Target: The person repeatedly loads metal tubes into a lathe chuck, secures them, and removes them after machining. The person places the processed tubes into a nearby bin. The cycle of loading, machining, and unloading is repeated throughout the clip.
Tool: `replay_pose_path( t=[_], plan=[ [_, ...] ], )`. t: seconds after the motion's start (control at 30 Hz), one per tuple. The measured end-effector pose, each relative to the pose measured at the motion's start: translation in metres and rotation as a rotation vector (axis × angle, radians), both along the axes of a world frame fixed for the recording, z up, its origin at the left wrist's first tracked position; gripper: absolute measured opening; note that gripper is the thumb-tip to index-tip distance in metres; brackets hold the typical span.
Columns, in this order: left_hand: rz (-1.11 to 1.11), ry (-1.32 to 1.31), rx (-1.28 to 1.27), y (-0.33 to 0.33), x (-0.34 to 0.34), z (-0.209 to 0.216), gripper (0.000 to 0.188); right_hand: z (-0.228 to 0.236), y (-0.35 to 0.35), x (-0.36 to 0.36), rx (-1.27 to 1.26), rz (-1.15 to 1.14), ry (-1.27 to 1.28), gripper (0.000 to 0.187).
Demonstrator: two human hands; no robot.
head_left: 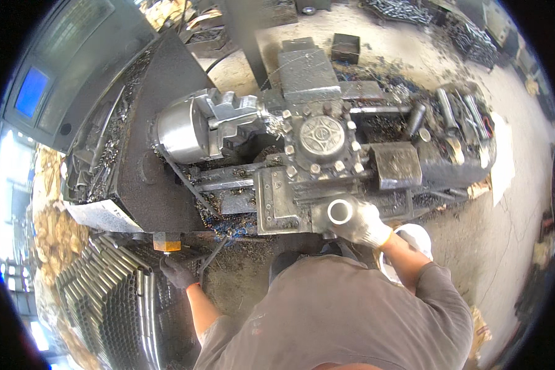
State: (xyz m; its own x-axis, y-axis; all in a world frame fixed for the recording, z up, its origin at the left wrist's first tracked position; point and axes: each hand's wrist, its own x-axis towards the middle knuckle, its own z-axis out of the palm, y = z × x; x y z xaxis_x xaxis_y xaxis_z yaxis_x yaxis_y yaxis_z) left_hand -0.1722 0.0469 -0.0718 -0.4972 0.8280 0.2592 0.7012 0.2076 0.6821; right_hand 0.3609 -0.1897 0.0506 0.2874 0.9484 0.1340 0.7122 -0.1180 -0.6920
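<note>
My right hand [365, 227], in a pale, soiled work glove, is closed around a short metal tube [340, 211]. The tube's bright round end faces up, just in front of the lathe's tool post [322, 137]. Lower left, my left hand [177, 273], in a dark glove, is beside a yellow box [166, 242] under the machine's housing. Its fingers are too small and dark to make out. The lathe chuck [185, 131] has stepped jaws, with curled metal shavings between them and the tool post.
Stacked metal tubes [114, 296] stand below my left hand. A white bucket [420, 237] is partly behind my right forearm. Loose tools and bars [453, 114] lie on the lathe's right end. A control cabinet with a blue screen [32, 91] is at the far left.
</note>
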Motion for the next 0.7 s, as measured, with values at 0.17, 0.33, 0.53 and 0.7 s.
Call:
replay_pose_path(
  t=[0.17, 0.33, 0.53, 0.7],
  plan=[
    [-0.075, 0.148, 0.052, 0.015, -0.013, -0.021, 0.052, 0.108, 0.008, 0.082, -0.271, 0.304, 0.001, 0.038],
    [-0.106, -0.688, -0.118, 0.029, -0.031, -0.024, 0.049, 0.171, 0.153, 0.122, -0.033, 0.586, -0.176, 0.048],
    [-0.113, -0.823, 0.125, -0.023, 0.006, -0.051, 0.042, 0.094, 0.321, 0.111, -0.845, 0.910, 0.360, 0.059],
    [-0.026, -0.845, 0.150, -0.066, 0.051, -0.072, 0.030, 0.074, 0.320, 0.093, -0.677, 0.683, 0.468, 0.055]
  ],
)
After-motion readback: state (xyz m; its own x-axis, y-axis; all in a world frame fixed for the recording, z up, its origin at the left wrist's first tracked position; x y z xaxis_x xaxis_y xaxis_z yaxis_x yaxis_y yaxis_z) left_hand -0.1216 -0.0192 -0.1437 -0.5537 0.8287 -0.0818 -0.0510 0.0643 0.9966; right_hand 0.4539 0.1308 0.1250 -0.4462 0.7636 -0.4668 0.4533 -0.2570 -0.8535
